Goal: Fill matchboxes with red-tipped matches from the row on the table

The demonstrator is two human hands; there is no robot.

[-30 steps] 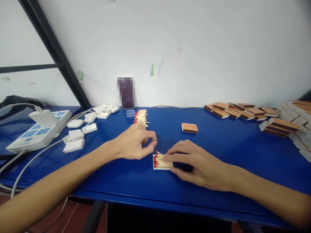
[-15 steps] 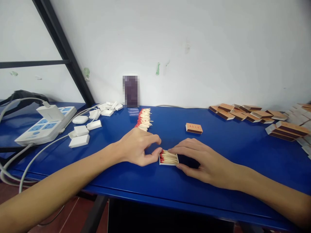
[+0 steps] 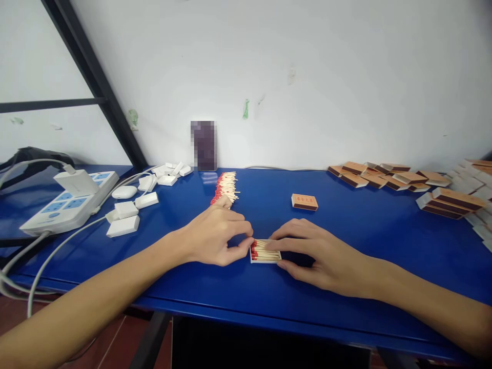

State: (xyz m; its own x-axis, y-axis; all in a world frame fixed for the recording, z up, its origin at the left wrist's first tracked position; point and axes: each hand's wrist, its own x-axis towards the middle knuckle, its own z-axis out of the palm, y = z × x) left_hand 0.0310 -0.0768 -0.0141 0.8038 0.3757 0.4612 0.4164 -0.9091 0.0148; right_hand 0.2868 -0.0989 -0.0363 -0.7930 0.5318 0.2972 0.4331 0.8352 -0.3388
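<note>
A small white matchbox tray [image 3: 264, 251] filled with red-tipped matches lies on the blue table [image 3: 346, 241]. My left hand [image 3: 215, 236] rests at the tray's left end, fingers curled with thumb and fingertips against it. My right hand [image 3: 319, 253] covers the tray's right side, the index finger laid across the matches and the thumb under its near edge. Behind my left hand lies a pile of loose matches [image 3: 225, 187]. A closed orange matchbox [image 3: 304, 202] sits further back.
White empty trays [image 3: 126, 218] and a power strip [image 3: 65, 202] with cables lie at the left. Many orange matchbox sleeves [image 3: 388, 177] and white trays [image 3: 476, 205] are heaped at the right. A blurred dark object [image 3: 204, 145] leans on the wall.
My left hand came down from a pinch above the tray and now presses against its left end. The matches lie flatter in the tray. My right hand stayed on the tray.
</note>
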